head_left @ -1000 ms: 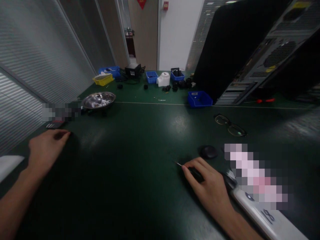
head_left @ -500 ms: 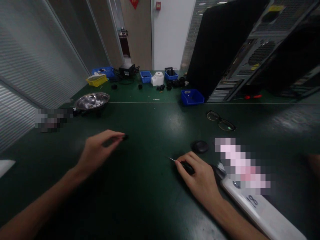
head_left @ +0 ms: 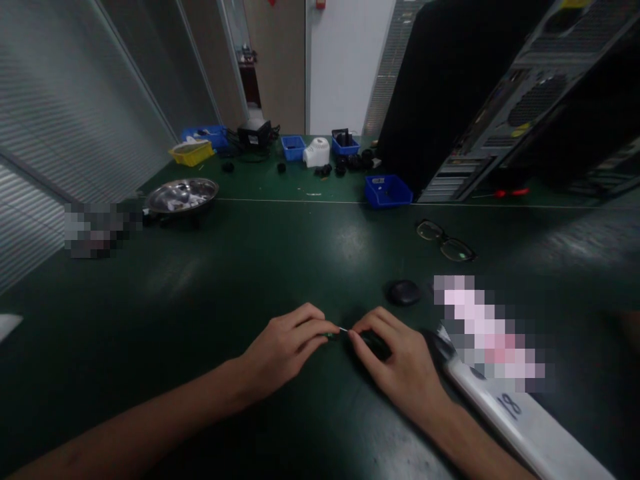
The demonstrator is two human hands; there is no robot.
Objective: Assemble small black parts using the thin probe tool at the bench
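My right hand (head_left: 395,350) is closed in a pinch on a tool with a thin metal shaft (head_left: 343,329). Something dark, perhaps its handle, lies under the palm; the exact kind of tool does not show. Across from it, my left hand (head_left: 287,343) pinches a small dark piece (head_left: 331,337) with a greenish glint, mostly covered by the fingers. The tool's tip meets the left fingertips, and whether it touches the piece I cannot tell. Just beyond my right hand lies a rounded black object (head_left: 404,292).
On the green table (head_left: 280,247), glasses (head_left: 445,240) lie right of centre, beyond a long white object marked 18 (head_left: 510,400). A blue bin (head_left: 387,192) stands beside a computer case (head_left: 450,100). A metal bowl (head_left: 183,195) holding white bits is at left; a yellow tray (head_left: 191,153) is behind.
My left hand has moved right and toward me with the small dark piece, up to the tip of the tool. My right hand has stayed nearly in place.
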